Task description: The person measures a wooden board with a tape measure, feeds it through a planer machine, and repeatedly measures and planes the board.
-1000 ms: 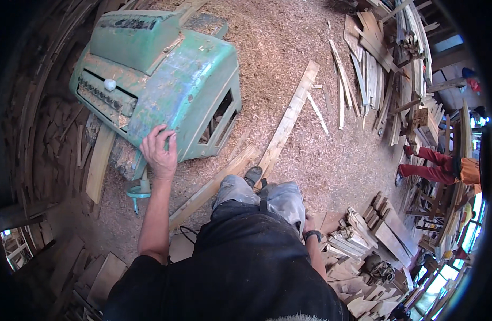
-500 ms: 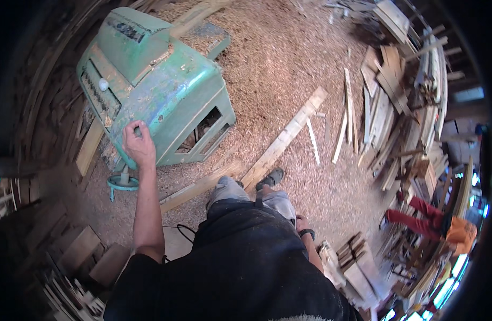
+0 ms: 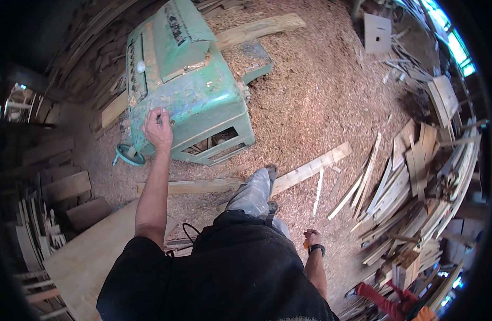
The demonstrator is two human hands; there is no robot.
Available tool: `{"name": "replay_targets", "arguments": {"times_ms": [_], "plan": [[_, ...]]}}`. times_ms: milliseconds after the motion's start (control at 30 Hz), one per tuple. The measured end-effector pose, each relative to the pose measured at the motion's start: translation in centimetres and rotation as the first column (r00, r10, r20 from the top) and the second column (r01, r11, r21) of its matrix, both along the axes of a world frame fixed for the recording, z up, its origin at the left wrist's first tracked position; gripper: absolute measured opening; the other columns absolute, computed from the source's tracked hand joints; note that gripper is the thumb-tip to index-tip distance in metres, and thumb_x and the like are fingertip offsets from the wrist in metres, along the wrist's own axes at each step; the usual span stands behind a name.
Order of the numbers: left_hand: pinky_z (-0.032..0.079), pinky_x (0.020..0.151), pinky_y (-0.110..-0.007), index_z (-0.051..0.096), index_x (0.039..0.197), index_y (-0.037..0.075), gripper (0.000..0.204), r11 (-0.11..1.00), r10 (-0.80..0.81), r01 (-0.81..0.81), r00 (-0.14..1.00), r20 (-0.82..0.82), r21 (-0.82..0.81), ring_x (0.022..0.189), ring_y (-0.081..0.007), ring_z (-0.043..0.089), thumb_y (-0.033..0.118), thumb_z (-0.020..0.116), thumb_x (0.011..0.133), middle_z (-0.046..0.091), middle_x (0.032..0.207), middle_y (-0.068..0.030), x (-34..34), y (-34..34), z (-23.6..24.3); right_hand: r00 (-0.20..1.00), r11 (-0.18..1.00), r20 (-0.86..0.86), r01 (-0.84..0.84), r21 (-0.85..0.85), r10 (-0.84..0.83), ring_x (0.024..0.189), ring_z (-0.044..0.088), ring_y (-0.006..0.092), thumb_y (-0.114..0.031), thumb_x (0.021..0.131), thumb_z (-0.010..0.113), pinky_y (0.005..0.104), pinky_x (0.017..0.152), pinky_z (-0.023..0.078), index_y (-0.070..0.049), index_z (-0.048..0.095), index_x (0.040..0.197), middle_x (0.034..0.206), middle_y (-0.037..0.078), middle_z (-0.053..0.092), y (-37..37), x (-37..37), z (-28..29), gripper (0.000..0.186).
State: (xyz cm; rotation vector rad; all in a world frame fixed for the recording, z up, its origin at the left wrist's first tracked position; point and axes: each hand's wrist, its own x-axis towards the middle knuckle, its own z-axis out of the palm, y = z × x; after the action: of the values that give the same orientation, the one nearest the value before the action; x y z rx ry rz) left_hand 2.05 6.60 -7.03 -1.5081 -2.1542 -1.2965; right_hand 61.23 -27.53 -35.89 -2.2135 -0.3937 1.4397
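Note:
My left hand [image 3: 158, 128] is closed, fingers curled in, at the near corner of a worn green thickness planer [image 3: 203, 101]. Whether it pinches something small is hidden. Below that corner sits a teal handwheel [image 3: 130, 154]. A wooden board [image 3: 262, 29] sticks out from the planer's far side. My right hand [image 3: 311, 237] hangs low beside my leg, a dark band on its wrist. Its fingers are curled, and a small orange-yellow patch [image 3: 306, 244] shows at its edge, too small to name.
Wood shavings [image 3: 304, 101] cover the floor. Long planks [image 3: 315, 168] [image 3: 203, 185] lie around my feet. Piles of boards [image 3: 395, 182] line the right side. A broad sheet [image 3: 96, 257] and stacked offcuts lie at left. A person in red trousers [image 3: 379, 302] is at lower right.
My view has turned, so the planer sits farther right and higher. My left hand stays by its corner. My right hand has come away from my thigh, and my legs have shifted in a step.

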Motion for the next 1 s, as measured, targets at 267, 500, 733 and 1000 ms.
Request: {"name": "replay_targets", "arguments": {"times_ms": [267,500,733,1000], "plan": [[0.043,0.063,-0.03,0.063,0.075,0.003,0.032,0.974,0.016,-0.075,0.965,0.262,0.216,0.061,-0.0168,0.056,0.023,0.053,0.098,0.062,0.068,-0.0056,0.4,1.4,0.2,0.973,0.997,-0.221,-0.053,0.064,0.066,0.071,0.064,0.0211,-0.001,0.076,0.063,0.0296,0.064,0.048,0.003,0.065,0.1,0.081,0.014,0.069,11.4,3.2,-1.5,0.025],[0.044,0.077,-0.028,0.064,0.086,-0.003,0.034,0.971,-0.077,-0.054,0.853,0.516,0.234,0.079,-0.0144,0.057,0.023,0.049,0.101,0.062,0.081,-0.0062,2.6,7.8,5.9,0.756,0.73,0.164,-0.655,0.197,0.634,0.085,0.07,0.0213,-0.01,0.077,0.06,0.0282,0.077,0.056,-0.004,0.073,0.092,0.091,0.011,0.073,19.2,10.0,-2.3,0.021],[0.042,0.098,-0.041,0.067,0.106,0.001,0.034,0.978,-0.142,0.119,0.981,0.134,0.169,0.109,-0.0286,0.057,0.031,0.055,0.095,0.064,0.114,-0.0133,4.1,22.0,10.6,0.848,0.843,0.118,-0.528,0.101,0.517,0.086,0.07,0.0213,-0.013,0.076,0.057,0.0265,0.08,0.054,0.003,0.068,0.104,0.089,0.015,0.073,31.8,8.1,2.7,0.035],[0.034,0.103,-0.05,0.054,0.132,0.012,0.054,0.899,0.25,-0.26,0.965,-0.074,-0.353,0.125,-0.0327,0.045,0.045,0.057,0.09,0.051,0.136,-0.0124,4.6,28.3,10.7,0.731,0.727,0.166,-0.68,0.095,0.662,0.097,0.066,0.0294,-0.017,0.071,0.067,0.0353,0.089,0.05,0.003,0.068,0.11,0.103,0.019,0.07,38.7,4.1,8.2,0.044]]}}
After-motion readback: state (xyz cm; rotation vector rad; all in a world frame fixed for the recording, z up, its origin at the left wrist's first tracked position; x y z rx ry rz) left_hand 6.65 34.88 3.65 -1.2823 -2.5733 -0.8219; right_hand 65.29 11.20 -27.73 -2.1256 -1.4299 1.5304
